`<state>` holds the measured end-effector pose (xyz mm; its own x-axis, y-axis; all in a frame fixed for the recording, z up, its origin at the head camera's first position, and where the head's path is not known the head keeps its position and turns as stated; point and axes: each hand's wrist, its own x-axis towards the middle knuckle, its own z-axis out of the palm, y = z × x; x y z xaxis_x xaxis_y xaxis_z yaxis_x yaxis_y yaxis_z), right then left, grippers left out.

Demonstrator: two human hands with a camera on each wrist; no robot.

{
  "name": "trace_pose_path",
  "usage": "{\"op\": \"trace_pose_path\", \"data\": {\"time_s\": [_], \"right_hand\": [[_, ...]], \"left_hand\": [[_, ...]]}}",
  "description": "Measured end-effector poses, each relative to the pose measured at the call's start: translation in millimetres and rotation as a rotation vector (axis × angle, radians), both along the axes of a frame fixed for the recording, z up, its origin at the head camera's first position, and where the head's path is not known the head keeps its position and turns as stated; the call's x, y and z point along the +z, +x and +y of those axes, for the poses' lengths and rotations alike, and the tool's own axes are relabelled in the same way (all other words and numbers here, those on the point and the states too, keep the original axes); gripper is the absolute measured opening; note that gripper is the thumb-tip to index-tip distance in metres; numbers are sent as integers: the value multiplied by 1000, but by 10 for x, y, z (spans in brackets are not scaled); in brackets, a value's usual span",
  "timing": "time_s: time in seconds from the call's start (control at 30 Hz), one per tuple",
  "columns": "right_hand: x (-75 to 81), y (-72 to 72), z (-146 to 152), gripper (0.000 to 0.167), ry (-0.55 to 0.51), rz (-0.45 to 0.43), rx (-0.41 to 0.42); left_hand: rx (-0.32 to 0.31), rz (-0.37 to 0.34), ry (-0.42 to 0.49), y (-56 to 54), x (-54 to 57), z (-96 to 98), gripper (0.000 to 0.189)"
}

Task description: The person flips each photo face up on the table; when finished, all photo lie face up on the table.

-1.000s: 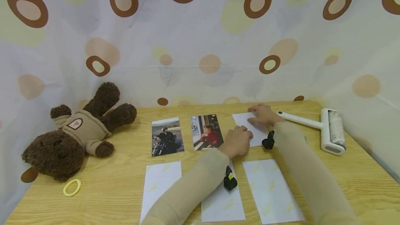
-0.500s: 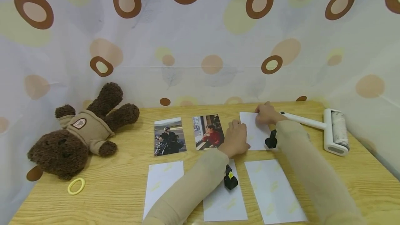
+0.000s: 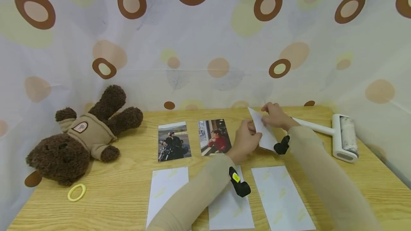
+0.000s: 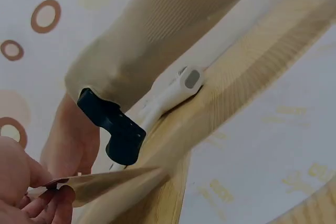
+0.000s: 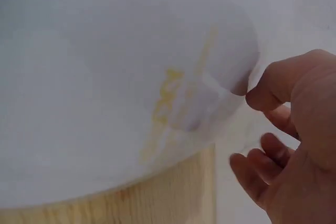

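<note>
Between my hands a photo print (image 3: 264, 134) is lifted off the table and tilted, its white back toward me. My left hand (image 3: 245, 139) pinches its left edge, thumb on the white side. In the left wrist view a glossy brownish face of the print (image 4: 100, 184) shows beyond the fingers. My right hand (image 3: 278, 117) holds the far right edge; in the right wrist view thumb and forefinger pinch the bent print (image 5: 157, 51), whose back has faint yellow lettering, while the other fingers stay loose. Left of it lie a photo of a person in red (image 3: 215, 137) and a motorcycle photo (image 3: 173, 142).
Three white sheets, a left one (image 3: 167, 184), a middle one (image 3: 229, 213) partly under my left sleeve, and a right one (image 3: 282, 197), lie in front. A lint roller (image 3: 343, 136) is at right. A brown teddy bear (image 3: 86, 134) and yellow ring (image 3: 76, 192) lie left.
The print lay flat under my hands a second ago and slid slightly right. Now its left side is raised, with my left hand gripping that edge and the right hand still at the far right.
</note>
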<state>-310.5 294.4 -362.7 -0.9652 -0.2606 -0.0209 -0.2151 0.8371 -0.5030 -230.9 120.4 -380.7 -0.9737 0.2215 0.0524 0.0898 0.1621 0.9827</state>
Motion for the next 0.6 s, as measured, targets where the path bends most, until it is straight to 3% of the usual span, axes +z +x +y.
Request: {"op": "trace_pose_path", "data": {"time_s": [0.07,0.17,0.27,0.4,0.6], "right_hand": [[5,53,-44,24,-2,17,26],[24,131,-94,14,-94,-53,83],[49,212,-103,30,-267,-187,91],[87,299,-61,58,-387,-265,50],[158,378,-2,60,-422,-314,54]], "left_hand": [[6,-38,33,12,30,25,44],[-4,-60,68,19,50,60,39],[-47,-45,103,17,48,94,41],[-149,-42,160,-2,21,110,48],[-286,7,169,-42,-19,107,49]]}}
